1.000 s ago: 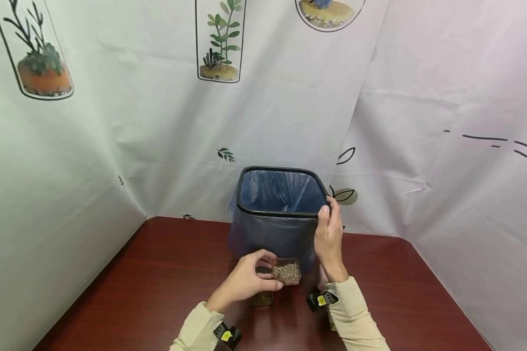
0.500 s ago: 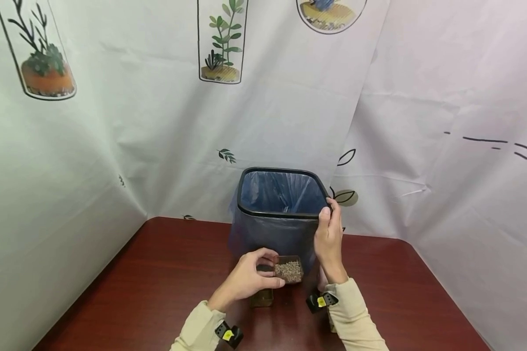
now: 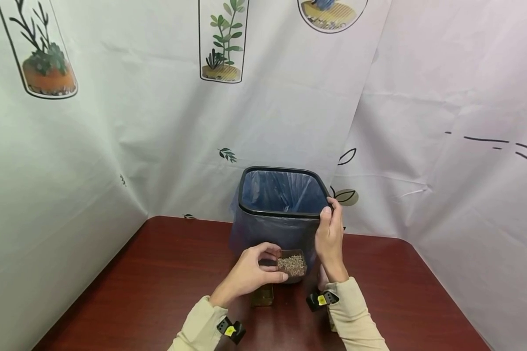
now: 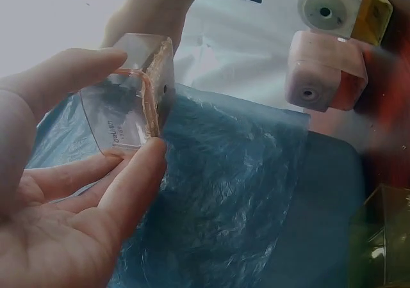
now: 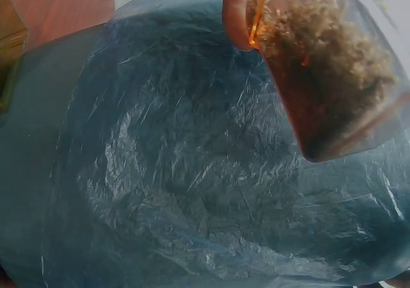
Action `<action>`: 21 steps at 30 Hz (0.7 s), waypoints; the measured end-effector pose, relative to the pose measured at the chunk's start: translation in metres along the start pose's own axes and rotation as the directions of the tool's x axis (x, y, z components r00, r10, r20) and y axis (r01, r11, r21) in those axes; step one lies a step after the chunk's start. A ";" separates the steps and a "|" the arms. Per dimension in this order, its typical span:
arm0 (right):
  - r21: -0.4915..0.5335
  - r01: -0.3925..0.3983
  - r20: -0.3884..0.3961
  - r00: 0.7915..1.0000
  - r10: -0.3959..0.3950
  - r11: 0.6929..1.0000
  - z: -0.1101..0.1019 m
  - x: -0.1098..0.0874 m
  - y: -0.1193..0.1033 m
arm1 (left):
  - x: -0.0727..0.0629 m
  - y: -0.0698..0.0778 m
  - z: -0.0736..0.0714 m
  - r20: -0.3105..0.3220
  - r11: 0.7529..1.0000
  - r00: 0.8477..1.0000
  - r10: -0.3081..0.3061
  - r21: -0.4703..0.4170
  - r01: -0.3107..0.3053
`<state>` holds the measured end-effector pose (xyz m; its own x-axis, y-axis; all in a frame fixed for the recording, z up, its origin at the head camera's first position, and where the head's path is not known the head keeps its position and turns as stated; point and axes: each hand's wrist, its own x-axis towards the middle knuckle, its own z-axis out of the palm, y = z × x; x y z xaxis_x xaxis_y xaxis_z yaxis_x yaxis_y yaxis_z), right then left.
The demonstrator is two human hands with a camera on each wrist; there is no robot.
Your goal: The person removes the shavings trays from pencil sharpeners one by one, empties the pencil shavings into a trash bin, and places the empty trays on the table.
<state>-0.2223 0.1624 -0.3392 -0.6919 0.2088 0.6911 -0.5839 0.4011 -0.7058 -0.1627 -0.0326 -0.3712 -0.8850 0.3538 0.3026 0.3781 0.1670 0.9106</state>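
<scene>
On a red-brown table (image 3: 180, 263) stands a blue-bagged bin (image 3: 256, 234). The right hand (image 3: 330, 240) grips its rim (image 3: 281, 214) at the near right corner. The left hand (image 3: 251, 269) pinches a clear box (image 4: 122, 118) of shavings (image 3: 292, 266) between thumb and fingers, before the bin.

One desk (image 3: 180, 273), bearing one bin (image 3: 285, 213) with one liner (image 5: 173, 173). Two boxes: one clear box (image 4: 115, 115) with one heap of shavings (image 3: 292, 265), one yellow box (image 3: 263, 296). Two blocks: one pink block (image 4: 327, 70), one white-and-yellow block (image 4: 346, 9). Left hand (image 3: 251, 270) and right hand (image 3: 329, 239): two. Two sleeves (image 3: 197, 329), two cameras (image 3: 232, 330). Three printed jars (image 3: 221, 73).
</scene>
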 end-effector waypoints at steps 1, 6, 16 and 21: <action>0.000 -0.001 0.001 1.000 0.001 1.000 0.000 0.000 0.000 | 0.000 0.001 0.000 0.000 1.000 1.000 0.002 0.003 -0.002; -0.003 -0.004 -0.002 1.000 0.004 1.000 0.000 0.000 0.001 | 0.002 0.003 -0.001 -0.004 1.000 1.000 0.018 0.011 -0.018; 0.009 0.000 0.011 1.000 0.000 1.000 0.001 0.000 0.000 | 0.004 0.026 -0.006 0.026 1.000 1.000 0.012 0.010 -0.012; 0.006 0.002 0.012 1.000 -0.002 1.000 0.001 0.000 0.000 | 0.001 0.049 -0.011 0.040 0.999 0.999 0.030 0.026 -0.032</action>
<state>-0.2227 0.1619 -0.3390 -0.6957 0.1968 0.6909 -0.5882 0.3962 -0.7051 -0.1480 -0.0343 -0.3236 -0.8616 0.3951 0.3188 0.4128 0.1799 0.8929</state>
